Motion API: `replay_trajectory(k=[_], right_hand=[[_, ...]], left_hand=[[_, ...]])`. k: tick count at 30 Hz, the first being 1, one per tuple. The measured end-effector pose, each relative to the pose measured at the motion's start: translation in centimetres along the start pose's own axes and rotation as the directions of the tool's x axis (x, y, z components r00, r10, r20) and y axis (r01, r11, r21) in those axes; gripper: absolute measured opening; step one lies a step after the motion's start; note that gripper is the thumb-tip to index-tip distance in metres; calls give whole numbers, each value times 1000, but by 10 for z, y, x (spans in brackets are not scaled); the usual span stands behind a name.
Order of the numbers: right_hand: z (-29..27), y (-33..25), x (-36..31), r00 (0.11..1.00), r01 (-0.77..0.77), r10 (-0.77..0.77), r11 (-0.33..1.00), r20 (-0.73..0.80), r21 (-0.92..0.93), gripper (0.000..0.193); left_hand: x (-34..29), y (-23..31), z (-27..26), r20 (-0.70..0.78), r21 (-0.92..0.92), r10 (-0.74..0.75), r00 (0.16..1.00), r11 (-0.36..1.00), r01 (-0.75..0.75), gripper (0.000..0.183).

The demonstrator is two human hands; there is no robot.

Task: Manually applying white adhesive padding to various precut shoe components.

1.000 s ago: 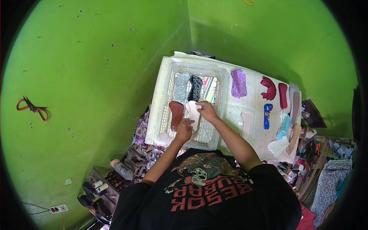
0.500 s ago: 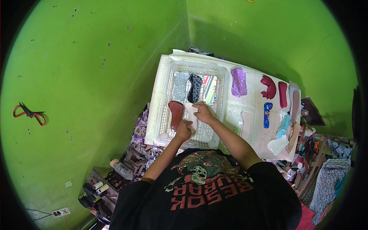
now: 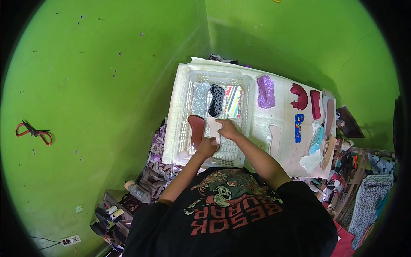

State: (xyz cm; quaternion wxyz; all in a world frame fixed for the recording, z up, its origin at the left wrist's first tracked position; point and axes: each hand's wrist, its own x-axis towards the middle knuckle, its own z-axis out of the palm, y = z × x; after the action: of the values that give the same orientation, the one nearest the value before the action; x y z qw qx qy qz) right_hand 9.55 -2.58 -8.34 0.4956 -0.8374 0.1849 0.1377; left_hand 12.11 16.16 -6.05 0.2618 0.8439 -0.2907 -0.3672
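Observation:
In a white lattice plastic basket [image 3: 247, 96], my left hand [image 3: 208, 147] is at the lower end of a pale pink sole-shaped piece [image 3: 211, 127]. Its fingers are curled, with the index finger laid on the piece. My right hand [image 3: 229, 129] has thumb and index finger at the upper right edge of the same piece, its other fingers folded. A brown sole-shaped piece [image 3: 196, 132] lies just left of it. Above, in the basket, are a glittery silver piece [image 3: 200, 98], a black patterned piece [image 3: 217, 100] and a striped multicolour piece [image 3: 233, 101].
The basket stands on a white table [image 3: 262, 124]. To its right lie purple glittery pieces [image 3: 266, 92], maroon pieces [image 3: 299, 97], a blue patterned piece [image 3: 298, 128] and a pale sole-shaped piece [image 3: 275, 139]. Red-handled scissors [image 3: 33, 132] hang on the green wall. Scraps [image 3: 156, 150] heap beside the table.
Both hands stay on the pale pink piece, with small finger shifts; the right hand's fingers sit slightly lower. The whole view has shifted slightly.

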Motion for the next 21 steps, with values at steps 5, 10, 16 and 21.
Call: replay_trajectory(k=[5, 10, 16, 21], right_hand=[[4, 0, -5, 1000, -18, 18, 999, -15, -34, 65], [14, -13, -18, 994, -31, 12, 984, -108, -176, 64], [14, -17, -38, 994, 52, -60, 994, -89, -92, 51], [-9, -26, -60, 992, 55, -52, 998, -119, 19, 41]], left_hand=[[-4, 13, 8, -44, 127, 98, 994, 988, -92, 53], [3, -2, 23, -87, 108, 213, 973, 973, -203, 53], [8, -1, 29, -21, 116, 222, 975, 969, -218, 53], [2, 34, 28, -160, -95, 325, 932, 935, -342, 41]])
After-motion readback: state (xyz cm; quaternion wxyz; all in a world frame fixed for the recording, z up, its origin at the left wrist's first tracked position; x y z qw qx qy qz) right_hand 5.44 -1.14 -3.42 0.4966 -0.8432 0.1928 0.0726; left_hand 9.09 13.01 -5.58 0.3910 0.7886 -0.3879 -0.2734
